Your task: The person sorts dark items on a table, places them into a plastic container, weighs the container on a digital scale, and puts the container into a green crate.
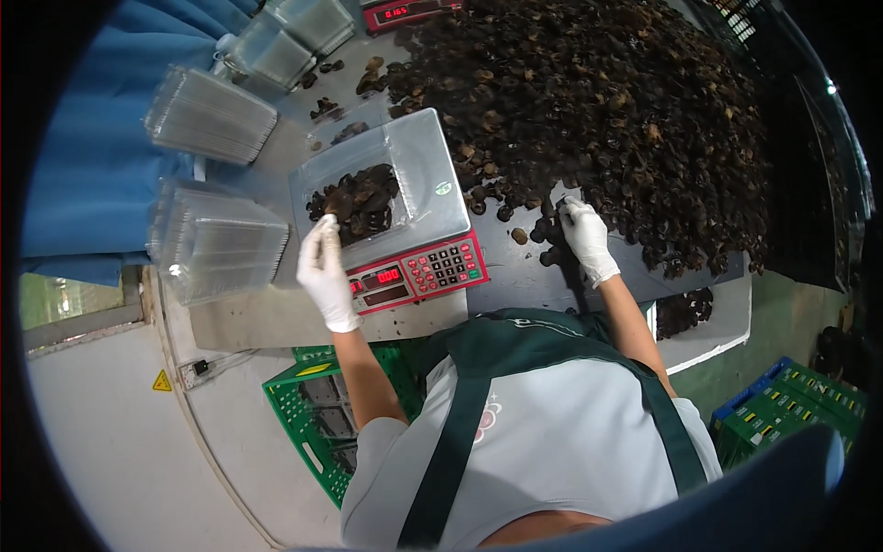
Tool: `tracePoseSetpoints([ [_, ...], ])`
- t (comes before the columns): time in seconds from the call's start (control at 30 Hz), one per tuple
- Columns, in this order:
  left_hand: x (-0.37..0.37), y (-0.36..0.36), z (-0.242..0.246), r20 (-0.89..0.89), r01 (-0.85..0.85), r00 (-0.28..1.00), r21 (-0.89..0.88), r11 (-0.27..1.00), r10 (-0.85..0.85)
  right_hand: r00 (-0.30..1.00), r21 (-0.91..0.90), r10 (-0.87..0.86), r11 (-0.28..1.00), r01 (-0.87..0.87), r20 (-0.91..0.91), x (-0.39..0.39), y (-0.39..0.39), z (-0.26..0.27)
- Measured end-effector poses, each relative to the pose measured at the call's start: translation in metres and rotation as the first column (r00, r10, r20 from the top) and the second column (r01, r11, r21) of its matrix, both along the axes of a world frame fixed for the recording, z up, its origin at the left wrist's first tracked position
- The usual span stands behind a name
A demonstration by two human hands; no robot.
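Observation:
My left hand (pixel 324 269), in a white glove, is at the near left side of a clear plastic tray (pixel 403 183), its fingers bunched beside the contents. Dark brown wood ear mushrooms (pixel 362 200) lie heaped in that tray. It rests on the steel plate of a red digital scale (pixel 441 265) with a lit display and keypad. To the right, my gloved right hand (pixel 585 238) is low over the table, fingertips at a few loose mushrooms (pixel 548 231) by the pile's near edge. Whether either hand grips a piece is hidden by the fingers.
A large mushroom pile (pixel 607 117) covers the table's far right. Stacks of clear trays (pixel 221 241) stand at left. A second red scale (pixel 407 12) is at the back. Below are a green crate (pixel 310 414) of filled trays and a white foam box (pixel 724 321); more crates (pixel 786 407) stand right.

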State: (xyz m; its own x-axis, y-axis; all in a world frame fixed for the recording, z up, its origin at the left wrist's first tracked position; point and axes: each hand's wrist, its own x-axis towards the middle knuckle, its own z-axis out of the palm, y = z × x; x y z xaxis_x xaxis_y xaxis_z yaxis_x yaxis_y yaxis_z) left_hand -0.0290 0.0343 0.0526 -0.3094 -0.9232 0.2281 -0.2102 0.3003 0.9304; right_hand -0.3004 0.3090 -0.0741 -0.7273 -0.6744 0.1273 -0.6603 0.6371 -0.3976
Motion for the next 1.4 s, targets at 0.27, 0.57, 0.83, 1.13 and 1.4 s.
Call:
tracePoseSetpoints([
  [0.27,-0.109,0.091,-0.034,0.224,0.629,0.760,-0.018,0.777,-0.610,0.970,0.045,-0.192,0.981,0.188,0.146,0.001,0.027,0.018],
  [0.57,-0.219,0.128,-0.106,0.912,0.880,0.228,-0.043,0.474,-0.341,0.968,-0.214,-0.103,0.965,0.154,0.230,-0.019,0.013,-0.011],
  [0.83,-0.179,0.127,-0.099,0.615,0.763,0.483,0.054,0.644,-0.624,0.852,-0.103,-0.325,0.912,0.398,0.411,0.001,0.084,0.014],
  [1.13,-0.171,0.169,-0.094,0.859,0.922,0.201,-0.004,0.387,-0.470,0.903,0.006,-0.272,0.958,0.287,0.332,0.039,0.079,0.015],
  [1.4,-0.167,0.141,-0.133,0.473,0.813,0.555,-0.134,0.567,-0.684,0.783,-0.234,-0.291,0.846,0.479,0.550,0.024,0.076,0.004],
])
